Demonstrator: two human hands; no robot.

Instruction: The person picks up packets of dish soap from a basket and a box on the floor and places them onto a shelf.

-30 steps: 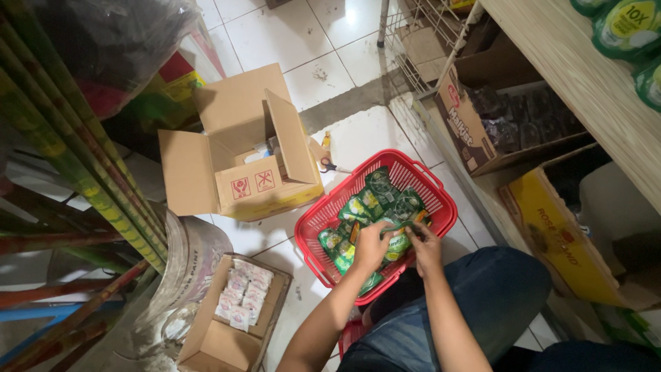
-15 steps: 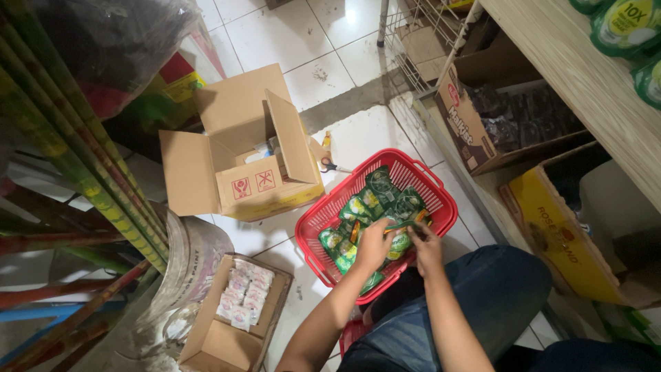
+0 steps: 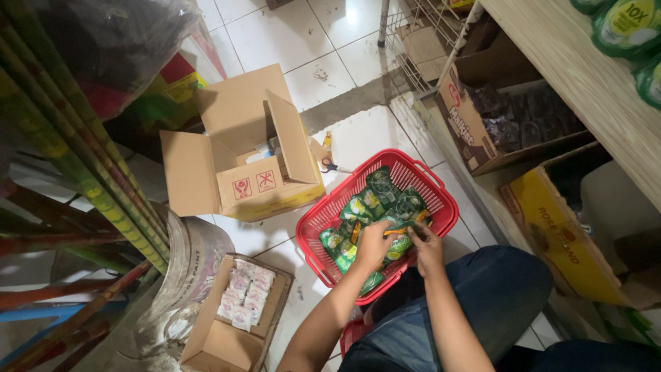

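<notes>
Left hand: closed over the left end of a glossy green sachet pack, fingers curled on its crinkled film.
Right hand: pinched on the right end of the same pack, so the pack is held between both hands.
Green sachet pack: held just above the near side of the red plastic basket, over a heap of similar green and yellow packets.
Red plastic basket: rectangular, with slotted mesh walls; it is set on the white tiled floor, touching the knee in blue denim.
Open cardboard carton: matt brown, flaps raised, placed left of the basket.
Scissors: laid on the tiles between carton and basket.
Shallow cardboard tray: filled with small pale sachets, placed near the left elbow.
</notes>
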